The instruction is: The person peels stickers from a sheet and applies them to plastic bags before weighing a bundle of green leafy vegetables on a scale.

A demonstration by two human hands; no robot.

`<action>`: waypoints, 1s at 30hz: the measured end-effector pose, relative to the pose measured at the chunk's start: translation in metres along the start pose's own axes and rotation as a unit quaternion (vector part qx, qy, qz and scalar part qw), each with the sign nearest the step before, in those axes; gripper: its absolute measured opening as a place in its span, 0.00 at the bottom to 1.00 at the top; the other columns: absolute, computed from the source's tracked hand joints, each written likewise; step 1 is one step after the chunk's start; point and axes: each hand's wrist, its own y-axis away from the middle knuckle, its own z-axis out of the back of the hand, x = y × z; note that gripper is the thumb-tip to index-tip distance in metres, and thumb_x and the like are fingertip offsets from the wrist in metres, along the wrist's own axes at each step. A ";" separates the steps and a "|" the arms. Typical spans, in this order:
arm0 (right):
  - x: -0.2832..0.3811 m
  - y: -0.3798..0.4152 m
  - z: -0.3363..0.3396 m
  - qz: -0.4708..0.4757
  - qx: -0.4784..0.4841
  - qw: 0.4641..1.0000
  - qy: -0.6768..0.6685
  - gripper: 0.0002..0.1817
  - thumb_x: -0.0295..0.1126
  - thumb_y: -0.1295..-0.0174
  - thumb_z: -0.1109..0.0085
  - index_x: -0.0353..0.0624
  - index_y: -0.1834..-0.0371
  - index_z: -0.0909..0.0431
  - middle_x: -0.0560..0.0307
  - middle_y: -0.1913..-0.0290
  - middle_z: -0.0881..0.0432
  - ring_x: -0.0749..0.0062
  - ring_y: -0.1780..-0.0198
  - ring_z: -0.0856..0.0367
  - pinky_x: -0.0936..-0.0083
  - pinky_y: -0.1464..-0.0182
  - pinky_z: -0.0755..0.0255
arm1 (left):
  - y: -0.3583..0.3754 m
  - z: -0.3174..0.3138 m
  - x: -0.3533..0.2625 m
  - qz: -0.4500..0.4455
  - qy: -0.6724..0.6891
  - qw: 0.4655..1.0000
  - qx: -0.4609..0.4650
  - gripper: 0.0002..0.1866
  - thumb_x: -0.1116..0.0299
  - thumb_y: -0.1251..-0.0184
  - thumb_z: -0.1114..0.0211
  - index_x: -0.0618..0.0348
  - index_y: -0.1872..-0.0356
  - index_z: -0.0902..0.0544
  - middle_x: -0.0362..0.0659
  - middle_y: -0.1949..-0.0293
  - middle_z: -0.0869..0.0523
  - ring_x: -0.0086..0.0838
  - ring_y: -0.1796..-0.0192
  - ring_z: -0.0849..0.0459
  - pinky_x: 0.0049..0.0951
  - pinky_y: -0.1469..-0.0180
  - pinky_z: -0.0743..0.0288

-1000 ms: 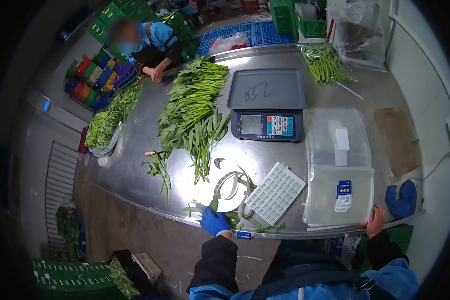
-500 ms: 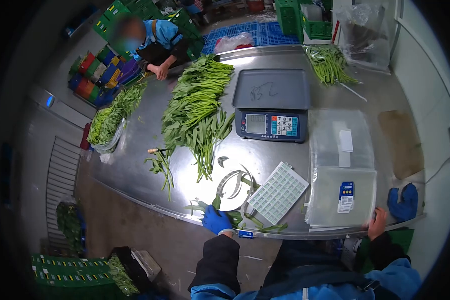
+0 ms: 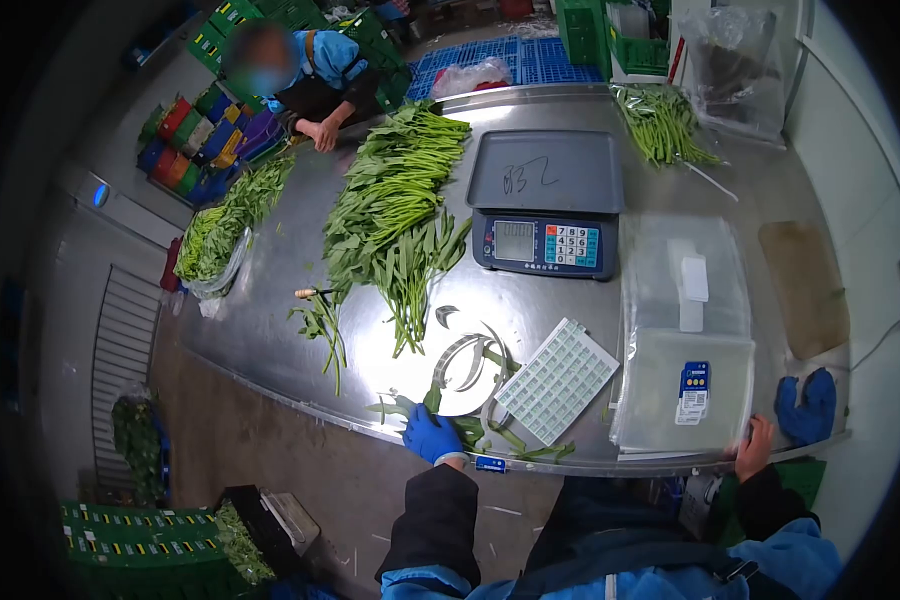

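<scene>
My left hand (image 3: pixel 432 437), in a blue glove, rests flat at the near table edge among loose green leaves (image 3: pixel 468 430). A leaf shows just past its fingertips; I see nothing gripped. Beside it lie a looped pale strip (image 3: pixel 450 362) and a sheet of small printed labels (image 3: pixel 557 383). My bare right hand (image 3: pixel 755 448) lies with its fingers on the table edge, at the corner of a stack of clear plastic bags (image 3: pixel 685 390). A blue and white label card (image 3: pixel 693 393) is on the bags. A crumpled blue glove (image 3: pixel 806 407) sits right of that hand.
A digital scale (image 3: pixel 543 205) stands mid-table, with a long pile of leafy greens (image 3: pixel 395 210) to its left. Bagged greens (image 3: pixel 662 125) lie at the back right. Across the table a person (image 3: pixel 320 85) leans with hands together. Green crates (image 3: pixel 140 545) stand on the floor.
The view has shifted very slightly. Both my hands stay in the same places, and the things on the table have not moved.
</scene>
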 end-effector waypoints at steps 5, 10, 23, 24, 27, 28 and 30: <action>-0.001 0.000 0.000 -0.004 0.001 1.000 0.012 0.22 0.24 0.52 0.53 0.31 0.50 0.31 0.35 0.45 0.30 0.36 0.43 0.34 0.51 0.37 0.40 | 0.000 -0.001 0.000 0.005 -0.008 1.000 0.009 0.21 0.63 0.40 0.39 0.56 0.45 0.22 0.46 0.44 0.21 0.43 0.44 0.24 0.45 0.38 0.38; -0.002 0.000 -0.001 -0.001 0.000 1.000 0.011 0.22 0.24 0.52 0.53 0.31 0.51 0.31 0.35 0.45 0.30 0.36 0.44 0.34 0.50 0.37 0.40 | 0.001 0.002 -0.002 0.002 -0.001 1.000 0.003 0.21 0.63 0.40 0.39 0.56 0.45 0.22 0.46 0.44 0.21 0.43 0.44 0.24 0.45 0.38 0.38; -0.004 0.001 -0.003 0.011 -0.013 1.000 0.009 0.22 0.26 0.52 0.53 0.31 0.50 0.31 0.34 0.46 0.30 0.35 0.45 0.34 0.49 0.38 0.40 | 0.000 0.005 -0.003 0.009 0.001 1.000 0.014 0.21 0.64 0.41 0.38 0.56 0.45 0.22 0.46 0.44 0.20 0.43 0.44 0.23 0.45 0.38 0.37; -0.004 0.001 -0.003 0.012 -0.010 1.000 0.012 0.22 0.26 0.52 0.53 0.31 0.50 0.31 0.34 0.46 0.30 0.35 0.45 0.34 0.49 0.38 0.40 | 0.000 0.004 -0.003 0.009 0.001 1.000 0.012 0.21 0.64 0.41 0.38 0.56 0.45 0.22 0.46 0.44 0.20 0.43 0.44 0.23 0.45 0.38 0.37; -0.005 0.001 -0.003 0.012 -0.008 1.000 0.018 0.23 0.25 0.52 0.53 0.31 0.50 0.31 0.34 0.46 0.30 0.35 0.44 0.34 0.49 0.38 0.41 | -0.001 0.001 -0.002 0.005 0.000 1.000 0.003 0.21 0.64 0.41 0.37 0.56 0.45 0.22 0.46 0.44 0.20 0.43 0.44 0.23 0.45 0.38 0.37; -0.006 0.001 -0.003 0.012 -0.011 1.000 0.019 0.23 0.25 0.52 0.53 0.31 0.50 0.31 0.34 0.46 0.30 0.36 0.44 0.34 0.49 0.38 0.41 | -0.001 0.000 -0.001 0.005 -0.001 1.000 0.001 0.21 0.65 0.41 0.37 0.56 0.45 0.22 0.46 0.44 0.20 0.43 0.44 0.23 0.45 0.38 0.38; -0.004 0.002 -0.003 0.010 -0.012 1.000 0.018 0.23 0.25 0.52 0.53 0.31 0.50 0.31 0.35 0.45 0.30 0.36 0.44 0.34 0.49 0.37 0.41 | 0.000 0.000 -0.002 0.003 -0.005 1.000 -0.003 0.22 0.65 0.42 0.37 0.56 0.45 0.22 0.46 0.44 0.20 0.43 0.44 0.23 0.45 0.38 0.37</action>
